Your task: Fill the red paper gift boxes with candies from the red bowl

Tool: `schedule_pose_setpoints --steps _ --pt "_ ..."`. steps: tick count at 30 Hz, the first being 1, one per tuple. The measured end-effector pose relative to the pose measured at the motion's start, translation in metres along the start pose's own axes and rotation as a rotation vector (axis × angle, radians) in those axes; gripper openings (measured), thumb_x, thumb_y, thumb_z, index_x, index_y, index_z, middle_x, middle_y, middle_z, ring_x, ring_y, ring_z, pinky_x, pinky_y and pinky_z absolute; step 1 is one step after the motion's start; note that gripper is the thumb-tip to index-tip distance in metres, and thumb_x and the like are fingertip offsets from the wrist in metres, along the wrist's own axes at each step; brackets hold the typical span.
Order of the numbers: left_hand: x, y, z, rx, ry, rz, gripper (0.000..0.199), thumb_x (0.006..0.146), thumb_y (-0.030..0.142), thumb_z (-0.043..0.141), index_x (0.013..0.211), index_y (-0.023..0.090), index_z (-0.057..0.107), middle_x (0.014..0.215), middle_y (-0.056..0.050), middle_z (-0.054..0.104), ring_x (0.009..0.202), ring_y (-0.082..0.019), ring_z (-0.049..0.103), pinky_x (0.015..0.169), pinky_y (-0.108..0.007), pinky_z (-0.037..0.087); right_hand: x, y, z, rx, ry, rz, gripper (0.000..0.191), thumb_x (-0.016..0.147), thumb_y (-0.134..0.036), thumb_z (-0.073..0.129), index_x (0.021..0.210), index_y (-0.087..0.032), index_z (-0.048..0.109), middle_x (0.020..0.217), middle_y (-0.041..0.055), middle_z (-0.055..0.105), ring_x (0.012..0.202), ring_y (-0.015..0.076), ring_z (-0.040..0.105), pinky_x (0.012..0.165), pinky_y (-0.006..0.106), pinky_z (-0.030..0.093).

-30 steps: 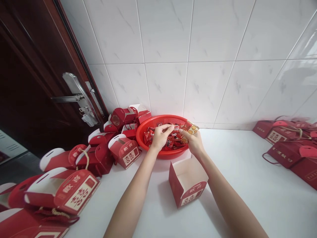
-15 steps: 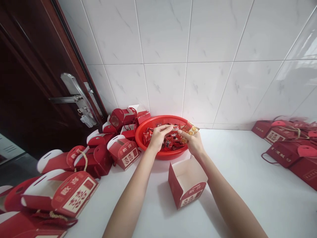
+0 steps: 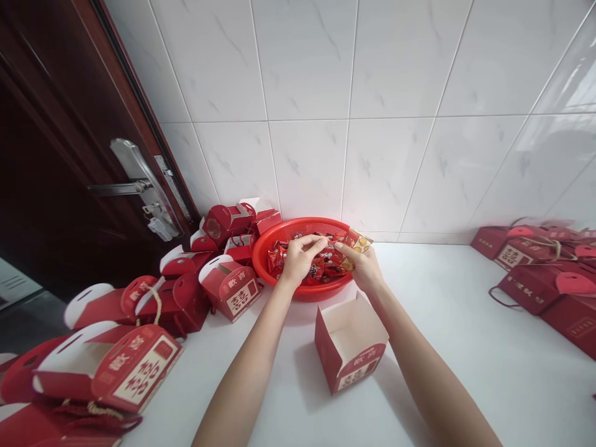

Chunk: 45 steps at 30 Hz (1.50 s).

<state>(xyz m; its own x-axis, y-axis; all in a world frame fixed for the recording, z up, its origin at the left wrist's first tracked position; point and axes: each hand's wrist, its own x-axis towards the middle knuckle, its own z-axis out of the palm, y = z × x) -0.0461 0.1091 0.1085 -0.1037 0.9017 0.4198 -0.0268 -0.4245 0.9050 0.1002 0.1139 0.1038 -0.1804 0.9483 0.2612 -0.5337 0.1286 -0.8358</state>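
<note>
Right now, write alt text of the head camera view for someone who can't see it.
A person's left hand, fingertips pinched, and right hand, holding a red-and-gold packet, are over a red basket of small red packets. An open red box stands nearer on a white table; more red boxes sit on both sides, before a tiled wall.

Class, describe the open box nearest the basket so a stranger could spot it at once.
On the white table, find the red basket by the tiled wall. Just in front of it stands a small red box, its pale inside facing up. Unlike the boxes crowded at the left and right, it stands alone, between the person's forearms.
</note>
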Motion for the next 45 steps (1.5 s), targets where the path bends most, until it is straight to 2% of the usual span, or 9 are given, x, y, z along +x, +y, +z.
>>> schedule_pose_setpoints --steps 5,8,13,21,29,35,38,41,45 --pt "0.001 -0.001 0.005 -0.154 0.053 -0.093 0.032 0.057 0.044 0.088 0.075 0.019 0.079 0.084 -0.005 0.077 0.092 -0.024 0.069 0.093 -0.038 0.050 -0.001 -0.001 0.004 0.031 0.036 -0.010 0.032 0.057 -0.034 0.091 0.083 -0.023 0.075 0.087 0.0017 0.078 0.086 0.0267 0.074 0.082 0.040 0.060" --pt "0.001 -0.001 0.009 -0.267 0.074 -0.167 0.034 0.051 0.042 0.091 0.072 0.019 0.078 0.083 -0.005 0.077 0.093 -0.024 0.070 0.092 -0.038 0.051 -0.001 -0.002 0.006 0.049 0.046 0.007 0.032 0.057 -0.035 0.091 0.083 -0.024 0.074 0.087 0.0012 0.077 0.086 0.0260 0.073 0.080 0.040 0.061" --pt "-0.002 0.001 0.014 -0.328 0.037 -0.239 0.034 0.054 0.042 0.090 0.074 0.018 0.077 0.084 -0.006 0.077 0.094 -0.025 0.070 0.085 -0.037 0.053 -0.001 -0.001 0.003 0.123 0.055 0.018 0.033 0.057 -0.031 0.091 0.084 -0.024 0.072 0.084 -0.0012 0.077 0.084 0.0249 0.073 0.082 0.041 0.061" --pt "-0.005 0.006 0.006 -0.204 -0.118 -0.197 0.036 0.059 0.042 0.090 0.084 0.017 0.079 0.085 -0.004 0.077 0.086 -0.022 0.069 0.089 -0.036 0.051 0.003 0.003 -0.001 0.122 0.063 0.000 0.031 0.060 -0.032 0.089 0.084 -0.022 0.073 0.087 0.0014 0.078 0.086 0.0263 0.074 0.083 0.041 0.060" --pt "-0.004 -0.001 0.006 -0.113 -0.098 -0.090 0.037 0.064 0.048 0.086 0.081 0.016 0.078 0.077 -0.003 0.074 0.077 -0.020 0.065 0.079 -0.033 0.051 0.002 0.002 0.000 0.124 0.026 0.030 0.033 0.058 -0.034 0.091 0.084 -0.022 0.073 0.084 0.0015 0.078 0.083 0.0264 0.074 0.081 0.041 0.061" --pt "-0.002 -0.003 0.007 -0.119 -0.029 -0.089 0.036 0.063 0.046 0.085 0.079 0.016 0.077 0.075 -0.002 0.072 0.077 -0.020 0.064 0.077 -0.032 0.051 0.001 0.001 0.002 0.108 0.013 0.019 0.033 0.060 -0.035 0.090 0.086 -0.022 0.074 0.088 0.0025 0.078 0.086 0.0268 0.074 0.083 0.041 0.061" --pt "-0.003 -0.003 0.006 -0.119 -0.043 -0.091 0.035 0.066 0.047 0.084 0.076 0.016 0.074 0.074 -0.002 0.070 0.076 -0.019 0.063 0.076 -0.031 0.051 0.000 0.001 0.002 0.078 -0.007 0.007 0.034 0.059 -0.033 0.091 0.086 -0.022 0.074 0.088 0.0018 0.079 0.084 0.0263 0.074 0.082 0.041 0.061" --pt "-0.003 -0.004 0.005 -0.058 -0.070 -0.038 0.034 0.070 0.048 0.082 0.071 0.016 0.070 0.070 -0.001 0.066 0.075 -0.019 0.062 0.073 -0.030 0.050 -0.001 0.002 0.002 0.053 -0.006 0.005 0.033 0.058 -0.033 0.091 0.085 -0.022 0.075 0.088 0.0022 0.079 0.083 0.0263 0.074 0.082 0.041 0.061" --pt "-0.004 -0.006 0.005 0.045 -0.046 0.033 0.034 0.074 0.048 0.080 0.069 0.017 0.066 0.068 -0.001 0.062 0.073 -0.019 0.059 0.070 -0.030 0.048 -0.001 0.005 0.002 0.038 -0.001 -0.003 0.034 0.059 -0.033 0.091 0.087 -0.021 0.076 0.088 0.0032 0.079 0.084 0.0268 0.074 0.083 0.042 0.061"
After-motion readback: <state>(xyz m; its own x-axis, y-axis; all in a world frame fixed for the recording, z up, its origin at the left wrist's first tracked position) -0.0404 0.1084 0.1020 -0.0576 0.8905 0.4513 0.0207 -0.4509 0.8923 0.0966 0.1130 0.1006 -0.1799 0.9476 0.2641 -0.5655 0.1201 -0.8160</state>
